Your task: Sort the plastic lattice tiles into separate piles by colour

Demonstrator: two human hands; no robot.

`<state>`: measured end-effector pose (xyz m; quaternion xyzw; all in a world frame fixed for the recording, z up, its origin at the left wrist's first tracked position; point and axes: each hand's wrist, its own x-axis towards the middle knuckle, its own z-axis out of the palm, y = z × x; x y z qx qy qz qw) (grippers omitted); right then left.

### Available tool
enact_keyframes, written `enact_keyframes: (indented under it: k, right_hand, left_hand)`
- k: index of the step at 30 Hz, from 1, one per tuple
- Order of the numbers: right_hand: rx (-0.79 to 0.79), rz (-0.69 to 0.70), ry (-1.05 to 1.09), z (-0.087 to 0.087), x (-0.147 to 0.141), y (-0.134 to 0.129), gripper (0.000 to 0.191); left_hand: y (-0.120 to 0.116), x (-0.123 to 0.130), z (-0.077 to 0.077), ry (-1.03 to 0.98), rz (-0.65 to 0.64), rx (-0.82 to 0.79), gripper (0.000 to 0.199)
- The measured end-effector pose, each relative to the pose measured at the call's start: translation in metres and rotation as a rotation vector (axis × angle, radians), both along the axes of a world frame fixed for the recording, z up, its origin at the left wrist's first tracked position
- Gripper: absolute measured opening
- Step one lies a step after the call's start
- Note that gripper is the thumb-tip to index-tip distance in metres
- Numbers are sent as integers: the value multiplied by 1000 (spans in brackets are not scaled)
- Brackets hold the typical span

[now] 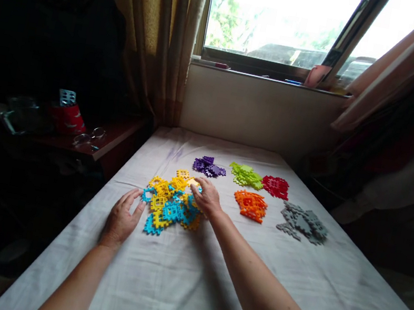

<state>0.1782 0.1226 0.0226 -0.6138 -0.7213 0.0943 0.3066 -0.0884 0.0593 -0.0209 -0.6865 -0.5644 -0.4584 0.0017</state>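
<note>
Yellow pieces (158, 202) and blue pieces (173, 211) lie mixed in one pile on the white cloth. My left hand (124, 218) rests at the left side of this pile, fingers apart, its fingertips beside a blue piece. Over the pile's upper right is my right hand (205, 196), its fingers bent around a yellow piece (193, 182) at the edge of the pile. Beyond and to the right are separate piles: purple (208, 166), lime green (245, 176), red (275, 186), orange (250, 205) and grey (304, 223).
The white cloth (167, 287) covers the table. On the left, a dark side table (113, 144) holds a red container (68, 119) and glasses (90, 137). A window (274, 22) with curtains stands behind; dark hanging fabric is at the right.
</note>
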Motion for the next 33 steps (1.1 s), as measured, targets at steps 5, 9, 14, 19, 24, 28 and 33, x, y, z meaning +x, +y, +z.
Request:
enact_keyframes:
  k: [5,9,14,19,24,28,33]
  right_hand:
    - [-164,83,-105,13,-27,58,44]
    - [-273,56,-187,9,-44,73,57]
    - [-282,163,-186,7,-48,58,43]
    - [-158,259,15,6,-22,31,40]
    - [13,-20,155,-20,33,6,38]
    - [25,-169,124,-44,46,-20,41]
    - [51,0,160,-49,19,-44,42]
  left_hand:
    - [1,-1,-7,23,19,-9,37]
    - [-2,-3,-11,41,36,-34,37]
    - [-3,-3,-14,77,98,-69,40]
    - [-5,0,-12,129,133,-196,43]
    - [-6,-1,-11,124,127,-220,43]
    - [3,-2,-11,111,136,-218,50]
    - [36,11,2,137,129,-338,54]
